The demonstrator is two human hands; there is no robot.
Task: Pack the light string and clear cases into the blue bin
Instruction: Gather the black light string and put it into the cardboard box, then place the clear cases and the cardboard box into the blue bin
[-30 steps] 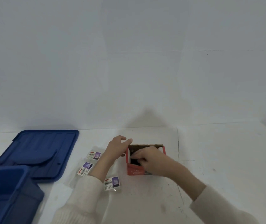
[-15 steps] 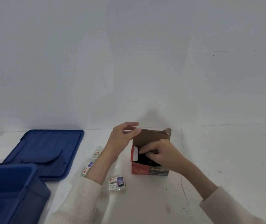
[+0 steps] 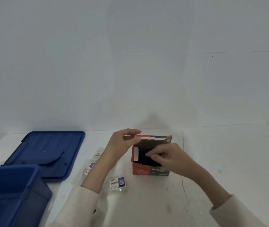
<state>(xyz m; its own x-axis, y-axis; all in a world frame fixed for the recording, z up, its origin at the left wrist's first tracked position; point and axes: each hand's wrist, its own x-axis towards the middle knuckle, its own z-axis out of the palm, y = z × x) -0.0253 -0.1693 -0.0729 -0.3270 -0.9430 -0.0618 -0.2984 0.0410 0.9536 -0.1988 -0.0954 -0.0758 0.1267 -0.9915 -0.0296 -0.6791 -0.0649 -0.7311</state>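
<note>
A small red LED light-string box stands upright on the white table, its top open. My left hand pinches the raised brown lid flap at its left corner. My right hand reaches into the opening, fingers curled on the dark contents. Clear cases with labels lie left of the box: one near my left forearm, two more partly hidden behind it. The blue bin sits at the lower left.
The bin's blue lid lies flat behind the bin at the left. The white table stretches to the right of the box, backed by a plain wall.
The box's lid flap has been lifted up and is now held open by my left hand. My right hand stays in the opening.
</note>
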